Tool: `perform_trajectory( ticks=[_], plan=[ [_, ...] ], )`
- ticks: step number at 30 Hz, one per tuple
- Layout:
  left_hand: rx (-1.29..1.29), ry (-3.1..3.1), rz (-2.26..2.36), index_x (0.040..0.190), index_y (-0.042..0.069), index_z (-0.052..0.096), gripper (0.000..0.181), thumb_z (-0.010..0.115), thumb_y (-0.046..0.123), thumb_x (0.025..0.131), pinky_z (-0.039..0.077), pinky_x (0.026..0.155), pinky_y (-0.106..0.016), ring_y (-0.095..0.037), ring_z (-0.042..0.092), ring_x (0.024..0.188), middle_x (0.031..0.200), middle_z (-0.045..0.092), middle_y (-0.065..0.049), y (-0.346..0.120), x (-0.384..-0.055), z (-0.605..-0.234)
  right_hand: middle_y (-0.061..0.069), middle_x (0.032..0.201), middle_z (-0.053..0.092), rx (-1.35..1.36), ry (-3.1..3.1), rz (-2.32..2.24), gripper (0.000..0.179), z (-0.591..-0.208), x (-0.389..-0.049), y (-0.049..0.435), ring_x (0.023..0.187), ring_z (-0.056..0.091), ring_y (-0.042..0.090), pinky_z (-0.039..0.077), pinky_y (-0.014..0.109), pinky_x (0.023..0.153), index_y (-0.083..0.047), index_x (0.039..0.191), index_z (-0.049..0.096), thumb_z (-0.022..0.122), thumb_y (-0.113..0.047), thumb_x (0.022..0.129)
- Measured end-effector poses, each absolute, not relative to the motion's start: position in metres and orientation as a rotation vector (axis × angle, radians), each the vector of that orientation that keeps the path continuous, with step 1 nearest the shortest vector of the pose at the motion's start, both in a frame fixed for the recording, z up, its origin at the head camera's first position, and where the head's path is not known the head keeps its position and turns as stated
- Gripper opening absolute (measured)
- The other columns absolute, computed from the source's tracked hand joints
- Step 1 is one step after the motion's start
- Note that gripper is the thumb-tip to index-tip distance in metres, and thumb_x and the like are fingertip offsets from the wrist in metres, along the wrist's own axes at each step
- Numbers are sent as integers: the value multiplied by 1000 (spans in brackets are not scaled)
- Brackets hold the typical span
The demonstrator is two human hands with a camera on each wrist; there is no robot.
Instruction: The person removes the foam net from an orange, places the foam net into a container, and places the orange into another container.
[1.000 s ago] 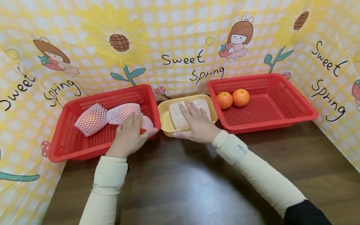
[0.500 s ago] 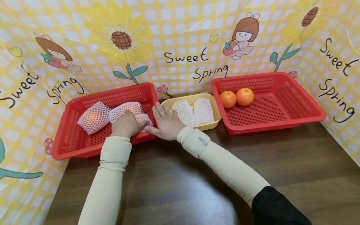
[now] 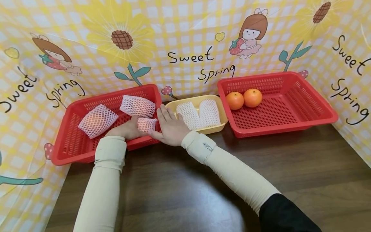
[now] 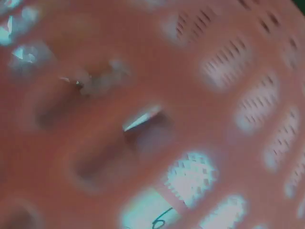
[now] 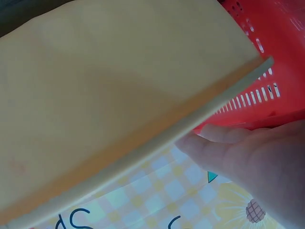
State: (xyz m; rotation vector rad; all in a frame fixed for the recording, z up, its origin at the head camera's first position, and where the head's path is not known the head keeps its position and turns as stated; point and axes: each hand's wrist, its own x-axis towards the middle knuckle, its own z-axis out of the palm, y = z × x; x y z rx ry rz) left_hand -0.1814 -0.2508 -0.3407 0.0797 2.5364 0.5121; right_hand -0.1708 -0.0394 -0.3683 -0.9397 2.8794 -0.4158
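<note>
In the head view, my left hand (image 3: 124,129) reaches into the left red basket (image 3: 76,154) and grips the left side of a small orange in a white foam net (image 3: 147,124). Most of its fingers are hidden. My right hand (image 3: 171,129) lies over the basket's right rim with straight fingers, its thumb right at the netted orange. Two more netted fruits, one on the left (image 3: 98,120) and one at the back (image 3: 138,107), lie in the same basket. In the right wrist view, fingers (image 5: 219,145) extend beside the yellow tray (image 5: 119,67).
The yellow tray holds two white foam nets, a left one (image 3: 189,115) and a right one (image 3: 209,112). A second red basket (image 3: 278,130) stands to the right, with two bare oranges (image 3: 252,98) inside. A printed cloth (image 3: 185,35) hangs behind the brown table (image 3: 174,187).
My right hand has moved left from over the foam nets to the left basket's rim. My left hand has shifted left and lower, and the back netted fruit now lies farther from the front one.
</note>
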Motion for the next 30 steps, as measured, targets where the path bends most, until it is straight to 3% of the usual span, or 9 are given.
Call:
perform_trajectory(
  ticks=[3, 8, 14, 17, 21, 30],
  plan=[
    [80, 2565, 501, 156, -8, -4, 114, 66, 55, 91, 25, 113, -61, -51, 33, 139, 155, 24, -38, -256, -184, -346, 10, 169, 0, -932, 2886, -403, 95, -368, -171, -39, 153, 9, 32, 16, 59, 117, -6, 162, 7, 31, -72, 98],
    [172, 2655, 518, 157, -4, 8, 111, 74, 50, 85, 26, 112, -61, -46, 37, 138, 155, 29, -32, -260, -190, -351, 9, 169, 1, -911, 2892, -396, 95, -367, -172, -39, 153, 9, 31, 16, 59, 117, -7, 162, 9, 32, -72, 98],
    [165, 2707, 572, 158, 1, 12, 112, 77, 48, 80, 38, 105, -60, -40, 51, 121, 145, 44, -28, -267, -187, -348, 9, 169, 3, -910, 2897, -393, 96, -367, -171, -40, 153, 11, 31, 18, 59, 117, -8, 163, 11, 31, -74, 96],
    [158, 2726, 639, 159, 2, 8, 113, 75, 52, 82, 40, 101, -61, -40, 52, 118, 144, 44, -27, -277, -182, -342, 9, 169, 3, -902, 2895, -403, 97, -368, -170, -41, 153, 11, 31, 18, 58, 117, -8, 163, 11, 32, -75, 96],
    [178, 2756, 786, 157, 5, 14, 105, 74, 53, 86, 41, 95, -60, -40, 50, 116, 140, 42, -25, -291, -172, -328, 9, 169, 1, -899, 2888, -417, 96, -368, -170, -41, 153, 11, 31, 17, 58, 117, -7, 163, 10, 32, -74, 97],
    [278, 2812, 936, 151, 8, 27, 88, 79, 38, 87, 45, 84, -47, -35, 52, 106, 134, 44, -20, -299, -146, -304, 8, 169, 2, -886, 2901, -528, 95, -374, -170, -39, 152, 14, 33, 20, 57, 116, -8, 162, 11, 35, -73, 97]
  ],
)
